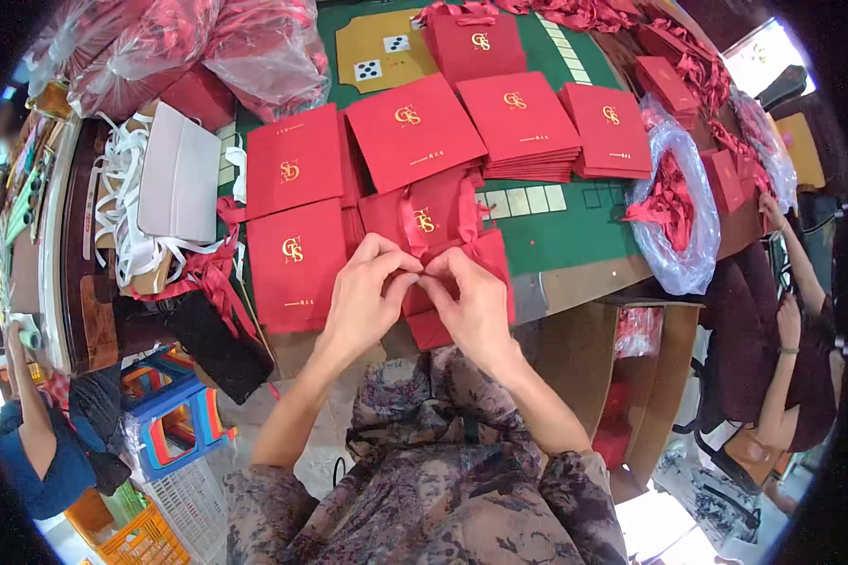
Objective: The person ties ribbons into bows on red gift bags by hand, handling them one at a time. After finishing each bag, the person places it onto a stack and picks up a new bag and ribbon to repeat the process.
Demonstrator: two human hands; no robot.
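Note:
My left hand (369, 287) and my right hand (469, 299) meet fingertip to fingertip over a red paper bag (426, 212) with a gold emblem. Both are closed in a pinch around a red ribbon (410, 224) that runs down from the bag's face; the pinched bit itself is mostly hidden by the fingers. Another ribbon strand (467, 209) lies on the bag's right side. Beneath my hands, more red paper reaches the table's front edge. To the left of my left hand lies a stack of flat red bags (294, 268).
Further red bag stacks (415, 122) cover the green tabletop (575, 231). A clear plastic bag of red ribbons (674, 212) sits right. White ribbons (118, 198) and a pale box (181, 174) are left. A cardboard box (650, 386) stands below. Other people work at both sides.

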